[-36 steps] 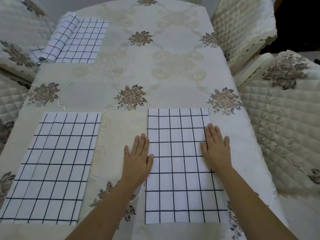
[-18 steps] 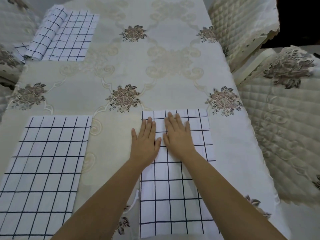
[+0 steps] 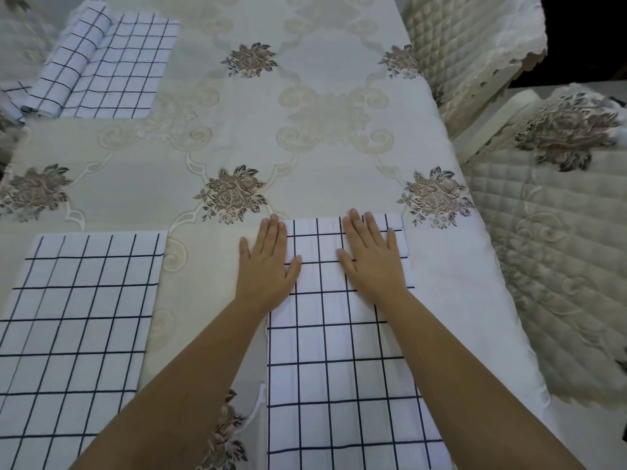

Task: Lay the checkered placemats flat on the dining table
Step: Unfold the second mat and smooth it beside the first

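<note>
A white placemat with a black grid (image 3: 339,361) lies flat on the near right part of the dining table (image 3: 305,137). My left hand (image 3: 268,262) presses flat on its far left corner, fingers straight, partly over the tablecloth. My right hand (image 3: 371,256) lies flat on its far right part, fingers straight. A second checkered placemat (image 3: 74,327) lies flat at the near left. A third checkered placemat (image 3: 115,66) sits at the far left, with its left side still rolled up.
The table wears a cream embroidered cloth with brown flower motifs (image 3: 230,193). Quilted cream chairs (image 3: 559,252) stand close along the right side, another chair back (image 3: 468,45) at the far right, and one at the far left edge.
Both hands slid from the mat's middle up to its far edge and spread apart toward the two far corners. The camera moved closer.
</note>
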Motion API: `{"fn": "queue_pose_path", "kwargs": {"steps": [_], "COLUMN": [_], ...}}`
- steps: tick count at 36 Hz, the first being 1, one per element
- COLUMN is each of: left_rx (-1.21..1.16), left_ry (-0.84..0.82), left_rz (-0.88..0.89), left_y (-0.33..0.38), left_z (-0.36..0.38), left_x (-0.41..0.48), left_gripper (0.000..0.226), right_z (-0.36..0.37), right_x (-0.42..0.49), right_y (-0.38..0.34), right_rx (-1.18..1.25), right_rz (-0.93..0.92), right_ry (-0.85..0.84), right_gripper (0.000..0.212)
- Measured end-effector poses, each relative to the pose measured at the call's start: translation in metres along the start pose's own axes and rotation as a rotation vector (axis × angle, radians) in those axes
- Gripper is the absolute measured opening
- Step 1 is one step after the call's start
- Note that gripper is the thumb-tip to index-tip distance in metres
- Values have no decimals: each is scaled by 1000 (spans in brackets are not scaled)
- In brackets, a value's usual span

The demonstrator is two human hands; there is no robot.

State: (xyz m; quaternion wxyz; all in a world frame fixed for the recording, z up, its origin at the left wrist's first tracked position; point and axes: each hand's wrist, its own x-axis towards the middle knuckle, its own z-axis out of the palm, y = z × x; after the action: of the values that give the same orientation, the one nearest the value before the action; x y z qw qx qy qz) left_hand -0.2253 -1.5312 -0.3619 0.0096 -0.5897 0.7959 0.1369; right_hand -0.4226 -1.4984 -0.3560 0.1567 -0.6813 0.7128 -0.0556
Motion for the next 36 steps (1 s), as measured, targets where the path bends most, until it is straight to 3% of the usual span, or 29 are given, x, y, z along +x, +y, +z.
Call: {"fn": "queue_pose_path", "kwargs": {"steps": [11,16,29,33,36], "left_rx": [-26,-84,-156,-169,-171], "left_ry": [37,27,-31,-72,-108], "left_rz": [-160,-131,-142,-133,-102], "left_y": [-5,-15,-15,-15,-12], "left_z": [-9,-8,4,10,13], "left_x": [-11,-47,-147,-174,-196], "left_gripper": [62,58,58,65,87], "right_z": [-18,-22,-11,-6,1], "right_x": [-15,-38,-143,-171,-194], "right_y": [46,50,36,23,15], "right_rx": [54,318,330,213,217], "right_rz": [272,315,308,303,266], "right_ry": [54,170,63,6,-12], "right_gripper": [60,59,60,67,75]}}
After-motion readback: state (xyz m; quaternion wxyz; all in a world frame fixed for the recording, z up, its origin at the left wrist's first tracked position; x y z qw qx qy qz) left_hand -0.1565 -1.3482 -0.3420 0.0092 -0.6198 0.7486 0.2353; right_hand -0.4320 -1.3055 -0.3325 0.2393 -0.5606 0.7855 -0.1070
